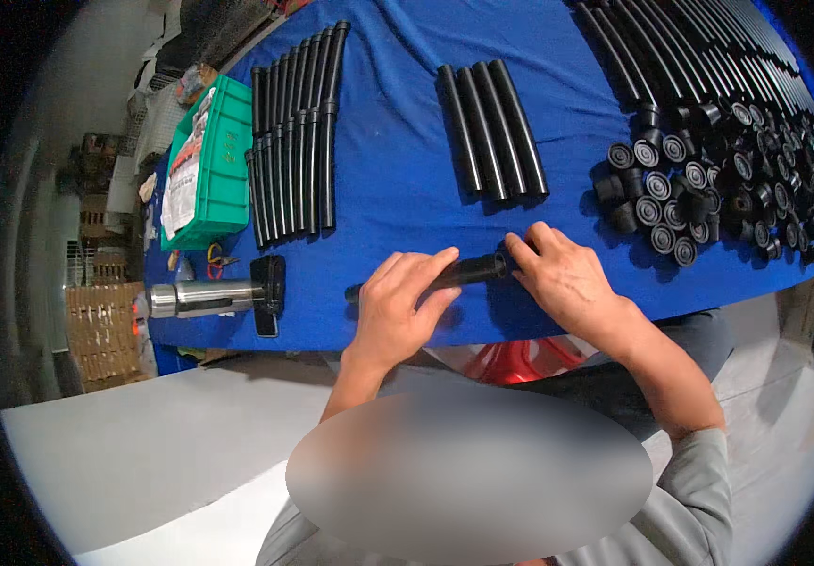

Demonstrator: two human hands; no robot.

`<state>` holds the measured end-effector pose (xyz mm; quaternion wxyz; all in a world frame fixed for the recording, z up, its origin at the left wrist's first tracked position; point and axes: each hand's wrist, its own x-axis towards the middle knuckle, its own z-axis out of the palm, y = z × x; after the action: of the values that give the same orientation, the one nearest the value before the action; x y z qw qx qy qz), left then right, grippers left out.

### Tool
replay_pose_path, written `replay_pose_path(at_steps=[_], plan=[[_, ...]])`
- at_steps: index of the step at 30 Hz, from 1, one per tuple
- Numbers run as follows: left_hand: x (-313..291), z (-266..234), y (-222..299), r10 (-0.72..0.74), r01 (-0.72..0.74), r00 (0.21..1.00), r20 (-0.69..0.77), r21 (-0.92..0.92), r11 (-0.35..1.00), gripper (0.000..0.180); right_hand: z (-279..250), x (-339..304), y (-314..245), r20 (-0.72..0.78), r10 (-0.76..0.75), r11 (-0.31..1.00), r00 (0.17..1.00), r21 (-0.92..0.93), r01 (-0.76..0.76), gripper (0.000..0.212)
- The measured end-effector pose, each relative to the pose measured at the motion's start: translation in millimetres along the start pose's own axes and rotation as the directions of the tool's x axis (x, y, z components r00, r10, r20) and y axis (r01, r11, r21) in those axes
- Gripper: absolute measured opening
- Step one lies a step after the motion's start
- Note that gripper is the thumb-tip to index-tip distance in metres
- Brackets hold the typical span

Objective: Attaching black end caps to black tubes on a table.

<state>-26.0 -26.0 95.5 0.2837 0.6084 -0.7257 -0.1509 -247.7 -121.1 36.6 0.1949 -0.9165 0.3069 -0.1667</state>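
Observation:
A short black tube (468, 272) lies nearly level near the table's front edge, its open end facing right. My left hand (399, 302) is closed over its left part, thumb on the near side and fingers on the far side. Just past the open end is my right hand (563, 278), fingers curled in a pinch. Something small and dark shows between those fingertips, mostly hidden, and I cannot make out what it is. Farther off, several loose black tubes (494, 132) lie side by side on the blue cloth (393, 123).
Joined black tubes (315, 132) lie in rows at left, beside a green crate (228, 160). Scissors (218, 261), a steel flask (201, 298) and a phone (268, 294) sit nearer. Black round caps (657, 184) are heaped at right, below more black tubes (657, 47). A red stool (525, 360) shows below.

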Motion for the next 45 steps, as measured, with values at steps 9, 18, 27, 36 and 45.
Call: replay_pose_path(at_steps=[9, 18, 27, 36, 45], plan=[[0.3, 16.2, -15.4, 0.008, -0.009, 0.998, -0.06, -0.024, 1.0, 0.044, -12.1, 6.8, 4.0, 0.302, 0.207, 0.12, 0.93, 0.936, -0.331, 0.042], [5.3, 20.6, -15.9, -0.008, 0.008, 1.0, 0.028, 0.005, 1.0, 0.053, -7.3, 10.1, 4.4, 0.334, 0.225, -0.195, 0.915, 0.936, -0.294, 0.042], [4.5, 8.7, -8.7, 0.03, -0.041, 0.997, 0.077, 0.155, 0.987, 0.053, -11.0, 3.4, 4.0, 0.214, 0.202, 0.296, 0.956, 0.917, -0.268, 0.031], [4.3, 2.7, 0.2, -0.026, 0.004, 0.99, 0.142, 0.156, 0.988, 0.05, -14.3, 3.2, 3.0, 0.086, 0.153, 0.515, 0.984, 0.843, -0.154, 0.032], [3.9, -4.0, -1.3, -0.05, 0.025, 0.974, 0.223, 0.111, 0.993, 0.046, -19.8, 3.9, 1.2, 0.026, 0.04, 0.696, 0.999, 0.717, -0.046, 0.032]])
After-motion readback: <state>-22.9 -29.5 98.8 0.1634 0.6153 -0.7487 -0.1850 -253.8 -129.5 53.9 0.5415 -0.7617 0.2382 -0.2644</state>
